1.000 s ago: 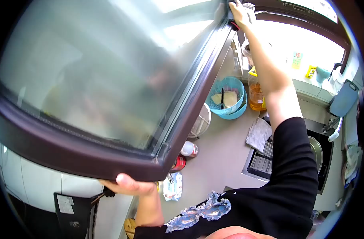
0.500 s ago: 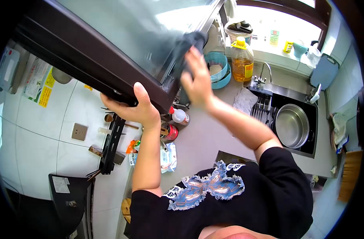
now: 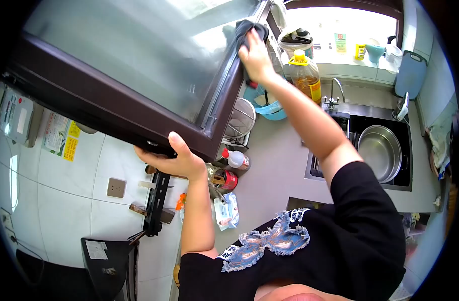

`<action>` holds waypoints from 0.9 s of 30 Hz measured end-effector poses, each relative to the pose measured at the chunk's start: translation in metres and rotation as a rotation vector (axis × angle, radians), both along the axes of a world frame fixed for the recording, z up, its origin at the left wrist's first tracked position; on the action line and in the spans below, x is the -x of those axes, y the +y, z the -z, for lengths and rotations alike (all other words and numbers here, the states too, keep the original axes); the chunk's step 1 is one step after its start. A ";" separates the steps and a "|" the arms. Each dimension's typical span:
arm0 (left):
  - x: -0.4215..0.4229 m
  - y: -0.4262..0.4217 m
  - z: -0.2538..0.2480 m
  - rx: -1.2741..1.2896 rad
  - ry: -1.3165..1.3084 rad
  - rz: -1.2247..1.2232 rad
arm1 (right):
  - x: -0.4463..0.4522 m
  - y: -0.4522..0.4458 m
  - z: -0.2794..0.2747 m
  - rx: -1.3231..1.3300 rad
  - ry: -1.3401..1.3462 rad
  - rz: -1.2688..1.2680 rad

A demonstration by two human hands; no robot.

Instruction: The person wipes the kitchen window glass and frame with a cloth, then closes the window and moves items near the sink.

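A large brown-framed glass panel [image 3: 139,75] with cloudy glass fills the upper left. My left hand [image 3: 173,159] grips its lower edge near the corner, fingers behind the frame and thumb pointing up. Under my right hand [image 3: 257,59] a dark cloth [image 3: 245,31] is bunched against the right side of the panel, where glass meets frame. The fingers of that hand press on the cloth, and part of it hangs down beside the frame.
Below the panel, a red-capped bottle [image 3: 236,159], a red-labelled jar [image 3: 226,179] and a wipes pack [image 3: 226,210] stand on the counter. Blue basins [image 3: 274,111] and an oil bottle [image 3: 307,80] are behind. A steel pot [image 3: 380,153] sits in the sink [image 3: 405,178].
My right hand has slid the cloth upward along the panel's side, away from the near corner. My left hand keeps its hold on the lower edge. The whole view has shifted slightly.
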State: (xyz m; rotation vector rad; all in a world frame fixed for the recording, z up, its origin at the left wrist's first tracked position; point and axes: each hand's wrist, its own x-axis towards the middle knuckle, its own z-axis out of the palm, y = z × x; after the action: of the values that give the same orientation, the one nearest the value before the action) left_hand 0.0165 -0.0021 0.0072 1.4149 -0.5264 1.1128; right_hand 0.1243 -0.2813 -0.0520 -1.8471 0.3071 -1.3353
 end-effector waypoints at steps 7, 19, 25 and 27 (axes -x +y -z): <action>0.001 0.002 0.002 -0.035 -0.018 -0.038 | -0.065 -0.114 -0.025 0.042 0.211 0.200; -0.004 -0.002 0.001 0.017 -0.079 -0.005 | 0.120 0.154 0.020 0.024 -0.254 -0.222; 0.003 0.002 0.000 -0.013 0.009 0.007 | 0.166 0.180 0.010 0.115 -0.156 -0.434; 0.003 -0.001 -0.002 -0.007 -0.004 -0.007 | 0.128 0.139 0.002 0.301 -0.236 -0.358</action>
State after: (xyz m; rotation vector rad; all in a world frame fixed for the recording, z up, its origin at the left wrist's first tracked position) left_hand 0.0132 -0.0029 0.0097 1.4220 -0.5289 1.1206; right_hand -0.0032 -0.1419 -0.0541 -1.8486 -0.3517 -1.3790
